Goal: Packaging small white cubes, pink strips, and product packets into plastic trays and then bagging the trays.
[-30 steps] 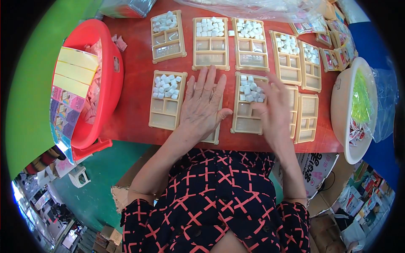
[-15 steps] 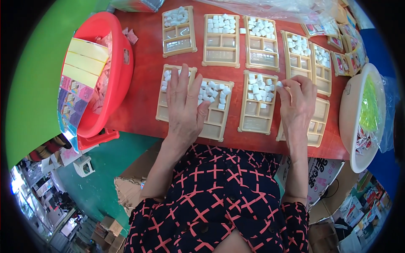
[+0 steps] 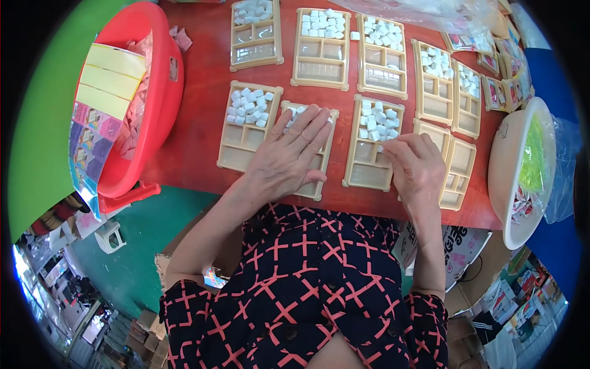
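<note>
Over a beige compartment tray (image 3: 310,187) in the near row, my left hand (image 3: 289,147) lies with fingers stretched out. It hides most of the small white cubes in the far compartment. My right hand (image 3: 419,165) is at the right side of the neighbouring tray (image 3: 369,178). Its thumb and forefinger are pinched on a small white cube (image 3: 381,149), just below the pile of white cubes (image 3: 377,122) in that tray's large far compartment. To the left of my left hand, another tray (image 3: 232,149) has white cubes in its far compartment.
Several more trays with white cubes, such as one tray (image 3: 319,72), form a far row on the red table (image 3: 203,61). A single cube (image 3: 354,36) lies between two trays. A red basin (image 3: 167,104) stands left, a cream basin (image 3: 501,160) right. Trays without cubes (image 3: 458,178) sit near right.
My left hand has shifted right, from the leftmost near tray to the one beside it, uncovering cubes. My right hand has come down and left onto the neighbouring tray. The view has shifted slightly.
</note>
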{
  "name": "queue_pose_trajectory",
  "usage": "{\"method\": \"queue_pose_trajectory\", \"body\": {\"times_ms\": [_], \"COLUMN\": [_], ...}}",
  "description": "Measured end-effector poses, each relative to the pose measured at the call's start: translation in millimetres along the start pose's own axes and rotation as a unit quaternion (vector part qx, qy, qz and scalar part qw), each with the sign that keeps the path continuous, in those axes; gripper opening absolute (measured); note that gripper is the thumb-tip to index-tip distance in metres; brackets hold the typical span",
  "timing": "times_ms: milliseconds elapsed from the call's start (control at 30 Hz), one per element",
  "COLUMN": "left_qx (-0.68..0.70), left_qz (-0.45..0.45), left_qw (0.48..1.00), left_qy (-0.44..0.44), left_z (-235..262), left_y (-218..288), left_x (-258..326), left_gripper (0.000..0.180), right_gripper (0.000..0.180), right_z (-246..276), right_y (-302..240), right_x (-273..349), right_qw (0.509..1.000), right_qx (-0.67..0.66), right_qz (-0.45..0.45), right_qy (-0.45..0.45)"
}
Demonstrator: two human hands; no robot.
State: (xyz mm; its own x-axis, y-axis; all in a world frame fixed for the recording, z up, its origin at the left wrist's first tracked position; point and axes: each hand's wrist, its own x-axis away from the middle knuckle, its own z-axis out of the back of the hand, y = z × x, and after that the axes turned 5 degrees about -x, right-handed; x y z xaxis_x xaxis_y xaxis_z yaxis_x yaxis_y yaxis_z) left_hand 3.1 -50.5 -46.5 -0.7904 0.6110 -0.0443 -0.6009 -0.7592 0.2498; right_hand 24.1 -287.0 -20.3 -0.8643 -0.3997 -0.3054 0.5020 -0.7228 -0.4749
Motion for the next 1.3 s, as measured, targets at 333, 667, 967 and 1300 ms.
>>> {"method": "queue_pose_trajectory", "body": {"times_ms": [333,667,967,1300], "left_qx": [0.001,0.049,0.02,0.211], "left_qz": [0.17,0.189,0.136,0.064], "left_qw": [0.965,0.956,0.985,0.936], "left_qy": [0.199,0.217,0.108,0.276], "left_z": [1,1,9,104], "left_y": [12,3,15,-109], "left_x": [4,-5,-10,-270], "left_gripper": [0.018,0.055,0.07,0.023], "right_gripper": [0.014,0.016,0.013,0.014], "right_z": [-8,-10,14,50], "right_y": [-4,5,22,141], "right_x": [4,-21,-39,-262], "right_qw": [0.995,0.994,0.992,0.97], "right_qx": [0.085,-0.022,-0.086,-0.179], "right_qz": [0.043,-0.008,-0.047,-0.107], "right_qy": [-0.014,0.11,0.083,0.128]}}
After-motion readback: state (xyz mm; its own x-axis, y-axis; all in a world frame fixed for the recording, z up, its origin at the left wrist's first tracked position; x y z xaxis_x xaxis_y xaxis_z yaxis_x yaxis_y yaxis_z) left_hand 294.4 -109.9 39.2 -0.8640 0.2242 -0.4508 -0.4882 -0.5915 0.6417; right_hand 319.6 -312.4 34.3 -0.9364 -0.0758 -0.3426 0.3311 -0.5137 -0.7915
